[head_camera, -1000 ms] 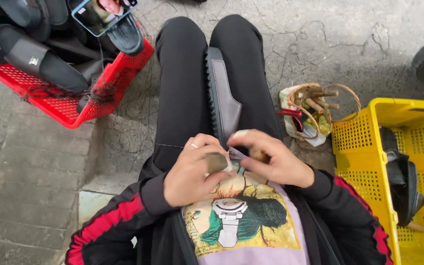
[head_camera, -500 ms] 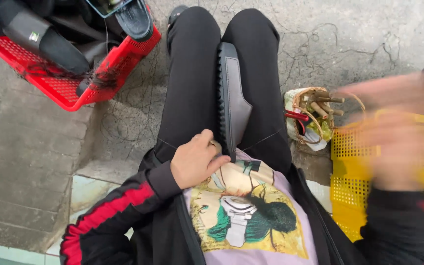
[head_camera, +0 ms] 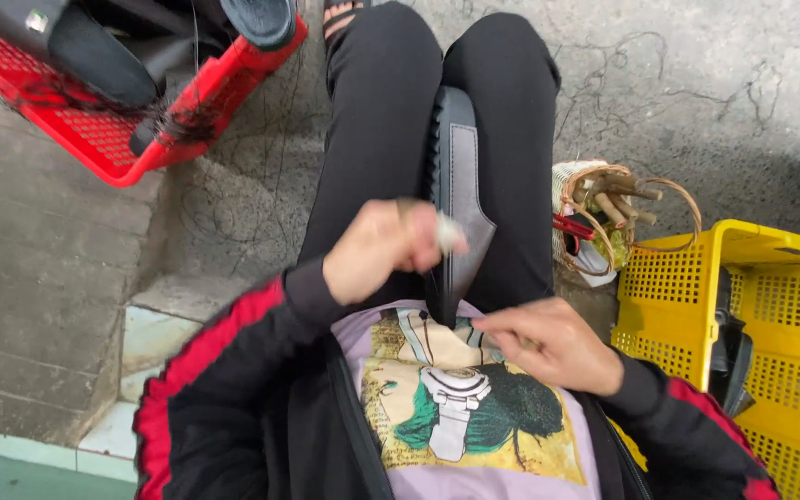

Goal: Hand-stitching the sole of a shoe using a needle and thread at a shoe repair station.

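Centrally, hands [head_camera: 474, 296] over black shoe [head_camera: 456, 194], red crate [head_camera: 104, 139] left, yellow crate [head_camera: 696, 296] right

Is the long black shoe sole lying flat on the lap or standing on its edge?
On its edge. The long black shoe sole sits wedged between the person's black-trousered thighs, its ridged side showing leftward and its flat grey face rightward.

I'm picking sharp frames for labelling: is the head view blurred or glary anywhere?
Head view: soft, even daylight, no glare or hard shadows; left hand and the small pale thing in its fingers are slightly motion-smeared; right hand, black shoe sole and yellow crate read sharp; edges bend a little from the wide lens.
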